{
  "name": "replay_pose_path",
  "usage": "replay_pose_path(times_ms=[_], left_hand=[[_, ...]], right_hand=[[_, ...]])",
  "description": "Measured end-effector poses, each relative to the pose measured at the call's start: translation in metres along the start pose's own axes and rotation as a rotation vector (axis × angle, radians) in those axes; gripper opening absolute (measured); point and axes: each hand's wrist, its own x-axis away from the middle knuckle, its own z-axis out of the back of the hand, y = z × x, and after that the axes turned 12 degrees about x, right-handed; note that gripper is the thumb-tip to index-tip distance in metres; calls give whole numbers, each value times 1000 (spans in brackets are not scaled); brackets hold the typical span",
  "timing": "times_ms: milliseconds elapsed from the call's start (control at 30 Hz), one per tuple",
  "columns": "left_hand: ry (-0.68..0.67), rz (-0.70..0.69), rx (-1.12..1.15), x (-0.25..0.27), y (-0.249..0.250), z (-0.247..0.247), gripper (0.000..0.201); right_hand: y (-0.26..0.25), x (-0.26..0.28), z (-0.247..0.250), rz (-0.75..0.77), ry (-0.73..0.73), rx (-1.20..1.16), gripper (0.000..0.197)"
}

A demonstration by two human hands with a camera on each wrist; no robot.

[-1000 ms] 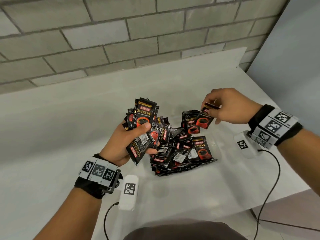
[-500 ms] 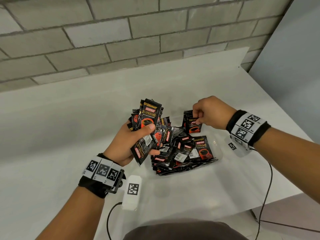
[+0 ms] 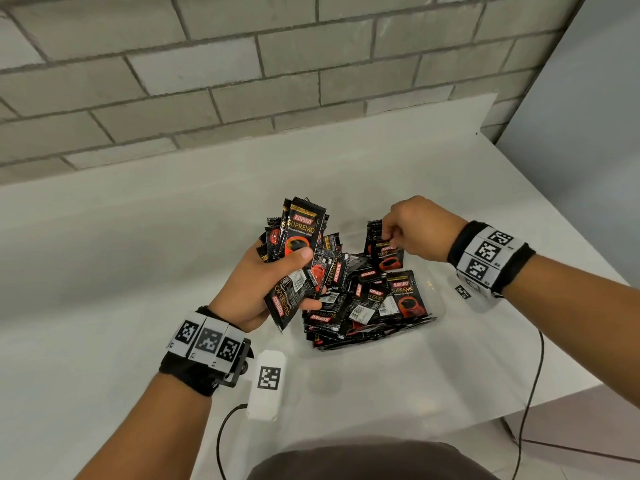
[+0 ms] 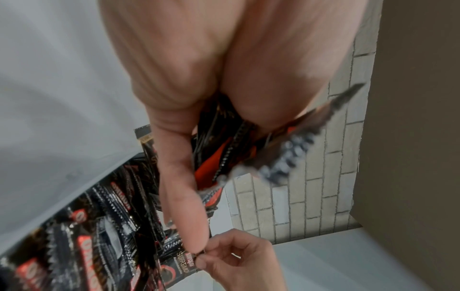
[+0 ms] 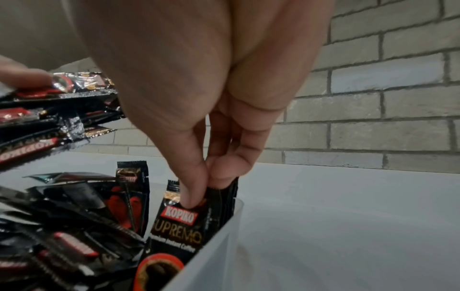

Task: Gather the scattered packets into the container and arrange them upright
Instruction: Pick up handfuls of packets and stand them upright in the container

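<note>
Black and red coffee packets (image 3: 367, 303) lie heaped in a clear plastic container (image 3: 431, 299) on the white table. My left hand (image 3: 277, 282) grips a fanned bunch of packets (image 3: 301, 237) just left of the container. My right hand (image 3: 398, 233) pinches the top edge of one upright packet (image 3: 388, 258) standing at the container's far side, against its wall (image 5: 224, 236). In the right wrist view, thumb and fingertips (image 5: 196, 196) clamp that packet (image 5: 184, 226) above its label. The left wrist view shows the bunch (image 4: 236, 153) in my palm, blurred.
A grey block wall (image 3: 242, 81) runs behind the table (image 3: 104, 254). The table's right edge (image 3: 554, 220) and front right corner lie close to my right arm. Cables (image 3: 533, 375) trail from both wrist devices toward me.
My right hand moved left and down with its packet and now stands it among the upright ones at the container's far side. The left hand kept its bunch almost still.
</note>
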Motion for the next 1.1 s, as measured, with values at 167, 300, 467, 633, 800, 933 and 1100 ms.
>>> replay_pose_path(times_ms=[167,300,467,633,800,933,1100], left_hand=[[-16,-5,-6,2,1,1,38],[-42,19,60,5,4,-3,38],[-167,47,159,10,8,-11,40],[-178,32,172,9,7,-16,41],[-167,33,193,10,3,-15,39],[-106,-6,200,9,4,-10,41],[-47,-33,153,6,6,1,39]], right_hand=[[3,-2,4,-43,37,-16,11],[3,3,17,-24,112,-16,11],[-37,24,46,33,200,-482,12],[-50,27,37,17,104,-620,25],[-39,30,34,-41,64,-779,18],[-26,33,34,-149,89,-815,10],[3,39,38,-176,79,-844,17]])
